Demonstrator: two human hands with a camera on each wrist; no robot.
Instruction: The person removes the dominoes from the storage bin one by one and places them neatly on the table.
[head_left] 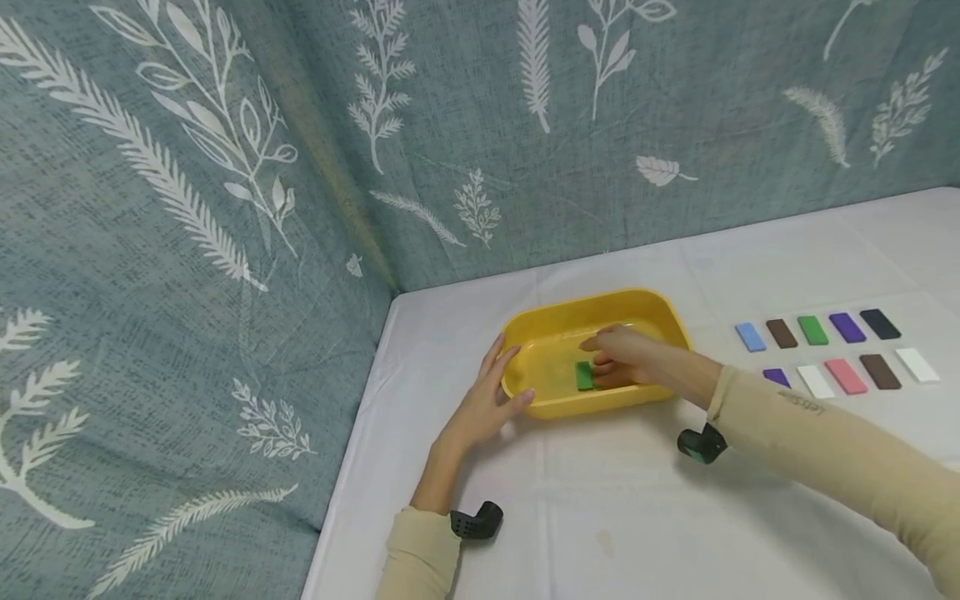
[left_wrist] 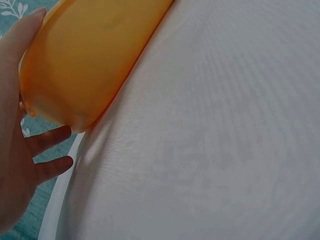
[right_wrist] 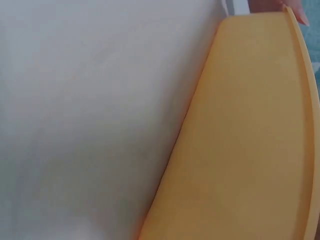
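Note:
A yellow plastic tray (head_left: pixel 551 410) with rounded corners stands on the white cloth. My left hand (head_left: pixel 480 406) holds its left end, thumb along the near rim and fingers around the end; in the left wrist view, two fingers stick out below the tray's wall (left_wrist: pixel 95 55). Inside the tray, my right hand (head_left: pixel 626 357) reaches down with its fingertips at a small green block (head_left: pixel 583 376) and seems to pinch it. The fingers cover the block's right edge. In the right wrist view only the tray's outer wall (right_wrist: pixel 245 125) shows, not that hand's fingers.
Two rows of small flat blocks lie right of the tray, among them a light blue one (head_left: pixel 750 337), a pink one (head_left: pixel 846 376) and a black one (head_left: pixel 881 324). The right sleeve (head_left: pixel 832 442) partly covers a purple block (head_left: pixel 777 377). A leaf-patterned curtain (head_left: pixel 525 192) hangs behind the table.

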